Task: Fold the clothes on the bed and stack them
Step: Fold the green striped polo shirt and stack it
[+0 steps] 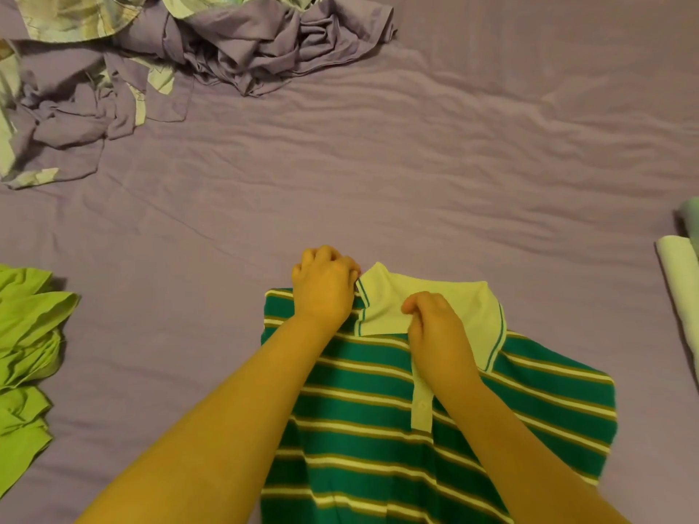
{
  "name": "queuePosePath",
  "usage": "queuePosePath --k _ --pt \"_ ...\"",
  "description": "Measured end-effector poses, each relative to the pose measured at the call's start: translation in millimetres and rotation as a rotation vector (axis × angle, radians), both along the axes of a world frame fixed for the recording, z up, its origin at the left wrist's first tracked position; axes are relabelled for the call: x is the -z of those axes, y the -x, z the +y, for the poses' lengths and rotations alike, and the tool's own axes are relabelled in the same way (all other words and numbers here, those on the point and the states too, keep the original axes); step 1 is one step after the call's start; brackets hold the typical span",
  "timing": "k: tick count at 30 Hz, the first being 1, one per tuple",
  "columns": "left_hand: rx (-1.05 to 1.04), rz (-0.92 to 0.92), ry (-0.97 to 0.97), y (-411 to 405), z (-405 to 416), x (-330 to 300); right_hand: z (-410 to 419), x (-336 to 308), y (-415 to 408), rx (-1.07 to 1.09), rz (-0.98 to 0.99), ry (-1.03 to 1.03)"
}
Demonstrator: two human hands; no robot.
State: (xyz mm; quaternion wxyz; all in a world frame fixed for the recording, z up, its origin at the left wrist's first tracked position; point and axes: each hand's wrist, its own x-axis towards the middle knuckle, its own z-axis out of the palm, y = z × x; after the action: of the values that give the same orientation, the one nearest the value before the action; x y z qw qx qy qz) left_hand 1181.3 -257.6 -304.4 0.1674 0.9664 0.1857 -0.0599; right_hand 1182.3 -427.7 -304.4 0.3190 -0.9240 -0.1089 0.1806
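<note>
A green polo shirt [378,429] with white and olive stripes lies face up on the purple bed [416,183], its sides folded in, near the front edge. Its pale collar [446,300] points away from me. My left hand [325,285] grips the collar's left corner with curled fingers. My right hand [435,327] pinches the collar front near the button placket. Both forearms cross over the shirt's body.
A crumpled purple and leaf-print heap of cloth [151,62] fills the far left. A bright green garment [26,353] lies bunched at the left edge. Pale folded pieces [681,281] sit at the right edge. The bed's middle is bare wrinkled sheet.
</note>
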Motion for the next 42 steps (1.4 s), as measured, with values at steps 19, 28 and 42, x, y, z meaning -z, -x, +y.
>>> queuePosePath --k 19,28,42 --pt "0.449 0.216 -0.21 22.0 -15.2 -16.3 -69.6 -4.5 32.9 0.057 -0.295 0.125" --pt "0.441 0.019 -0.04 31.1 -92.5 -26.8 -140.6 -4.9 21.1 0.111 -0.304 0.26" --pt "0.697 0.214 -0.382 28.8 -157.5 8.2 -177.5 10.1 -1.6 -0.052 -0.457 0.57"
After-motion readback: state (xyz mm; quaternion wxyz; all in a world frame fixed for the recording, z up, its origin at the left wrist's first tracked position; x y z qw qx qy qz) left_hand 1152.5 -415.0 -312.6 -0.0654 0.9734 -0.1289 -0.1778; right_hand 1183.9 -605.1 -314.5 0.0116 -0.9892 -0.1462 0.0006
